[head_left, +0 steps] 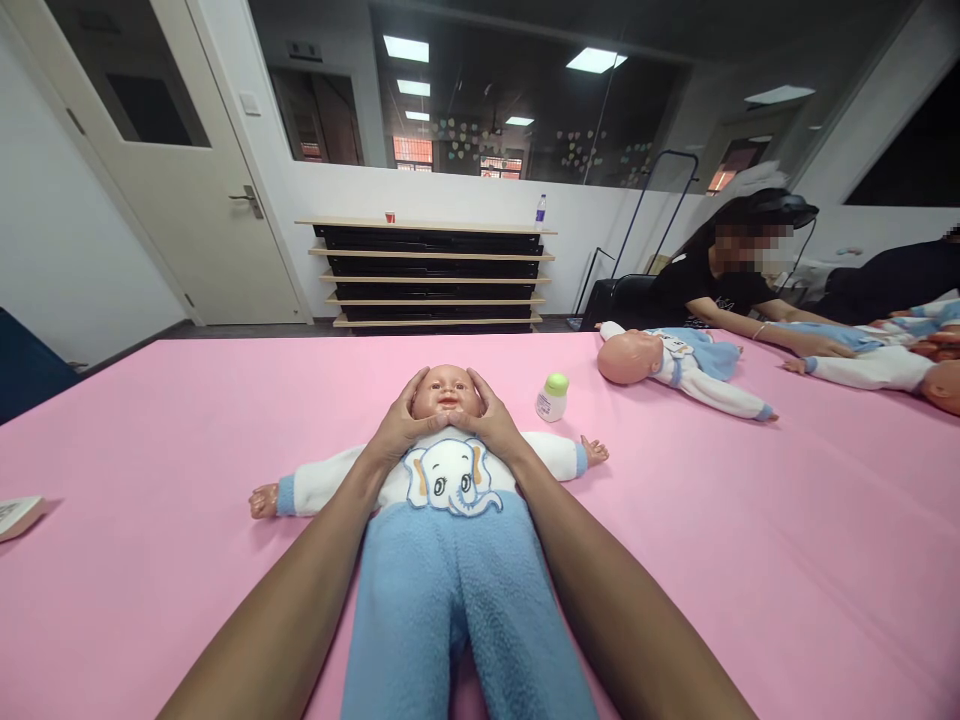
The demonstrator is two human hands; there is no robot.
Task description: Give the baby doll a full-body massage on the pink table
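Note:
A baby doll (457, 560) lies on its back on the pink table cover (187, 430), its arms spread and its head away from me. It wears a white top with an elephant face and blue fleece trousers. My left hand (403, 422) cups the left side of the doll's head, and my right hand (491, 418) cups the right side. Both thumbs meet at the chin, with the fingers curved along the cheeks. Just right of the head stands a small white bottle (553, 399) with a green cap.
A second doll (682, 365) lies at the back right. Beyond it a person (727, 270) in black reaches toward another doll (892, 370). At the left edge is a white box-like object (19, 517). A low shelf unit (435, 265) stands against the far wall.

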